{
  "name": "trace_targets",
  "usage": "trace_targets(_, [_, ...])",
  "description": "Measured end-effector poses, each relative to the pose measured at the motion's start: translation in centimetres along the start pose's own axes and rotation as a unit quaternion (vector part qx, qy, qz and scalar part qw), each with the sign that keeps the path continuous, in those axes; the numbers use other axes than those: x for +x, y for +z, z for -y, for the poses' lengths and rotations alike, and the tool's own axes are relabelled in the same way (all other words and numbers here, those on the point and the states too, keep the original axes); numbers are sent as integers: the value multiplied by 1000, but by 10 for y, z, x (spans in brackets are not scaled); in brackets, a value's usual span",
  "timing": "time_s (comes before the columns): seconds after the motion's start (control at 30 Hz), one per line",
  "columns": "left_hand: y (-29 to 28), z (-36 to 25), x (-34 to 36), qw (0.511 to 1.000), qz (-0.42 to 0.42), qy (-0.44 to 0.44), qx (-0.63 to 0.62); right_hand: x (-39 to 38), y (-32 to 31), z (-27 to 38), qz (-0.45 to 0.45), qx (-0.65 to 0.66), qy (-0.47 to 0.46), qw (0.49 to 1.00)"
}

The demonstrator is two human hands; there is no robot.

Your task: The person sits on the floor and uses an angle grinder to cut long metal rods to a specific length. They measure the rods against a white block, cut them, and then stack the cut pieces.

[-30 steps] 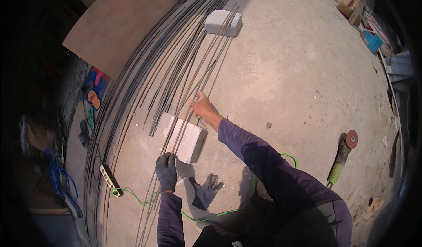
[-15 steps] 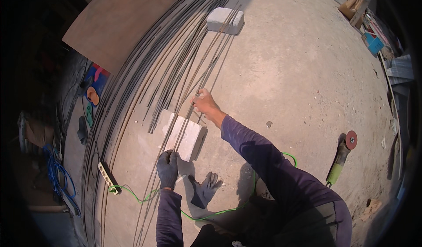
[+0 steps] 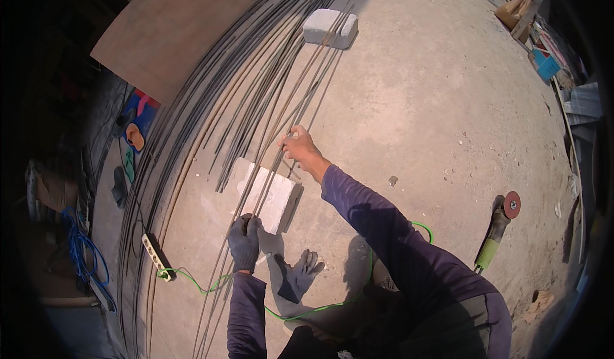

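Head view: the left hand, in a grey glove, grasps thin rods just below the near white block; the glove's back conceals its fingertips, so the number of rods gripped cannot be established. The bare right hand has its fingers bent at the rods beyond that block; whether it is clenched on any cannot be told. The rods span the near block and the far white block, their lower ends cut off by the bottom edge. A grey glove lies on the floor, partly merged with shadow. The angle grinder lies at right, its rear lead passing out of sight behind the person's shoulder. Items along the dark left rim are indistinct.
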State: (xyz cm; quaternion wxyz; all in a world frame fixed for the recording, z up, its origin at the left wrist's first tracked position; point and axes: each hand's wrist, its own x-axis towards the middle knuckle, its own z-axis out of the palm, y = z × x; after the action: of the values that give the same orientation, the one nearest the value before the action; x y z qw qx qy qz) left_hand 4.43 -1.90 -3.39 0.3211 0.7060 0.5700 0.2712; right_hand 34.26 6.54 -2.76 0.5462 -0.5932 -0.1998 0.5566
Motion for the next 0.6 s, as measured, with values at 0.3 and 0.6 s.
trace_targets(0.3, [-7, 5, -12, 999, -9, -17, -33, -1, 3, -15, 38, 17, 2, 999])
trace_targets(0.6, [-3, -6, -5, 998, 8, -27, -62, 2, 0, -5, 12, 4, 8, 1000])
